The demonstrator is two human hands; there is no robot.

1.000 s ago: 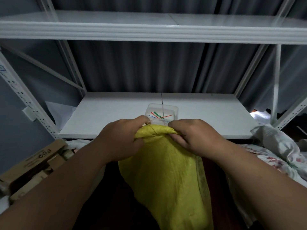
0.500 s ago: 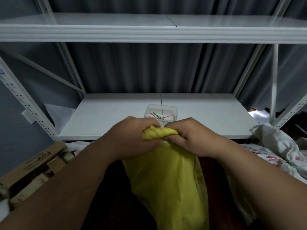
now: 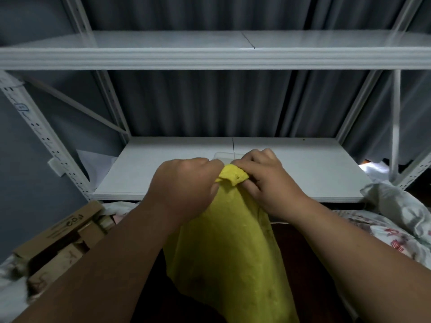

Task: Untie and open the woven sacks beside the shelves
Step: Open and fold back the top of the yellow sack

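Observation:
A yellow woven sack hangs in front of me, its bunched neck held up level with the lower shelf's front edge. My left hand grips the neck from the left, fingers curled round the cloth. My right hand pinches the bunched top from the right. The two hands almost touch over the knot. Whatever ties the neck is hidden under my fingers. The sack's lower part runs out of the bottom of the frame.
A white metal shelf unit stands ahead, with a lower board and an upper board. A clear plastic tub peeks out behind my hands. Cardboard boxes lie at the left, white printed sacks at the right. A dark curtain hangs behind.
Both hands and the sack's neck have shifted slightly up and forward, now covering most of the clear tub. My hands have closed in tighter on the bunched top.

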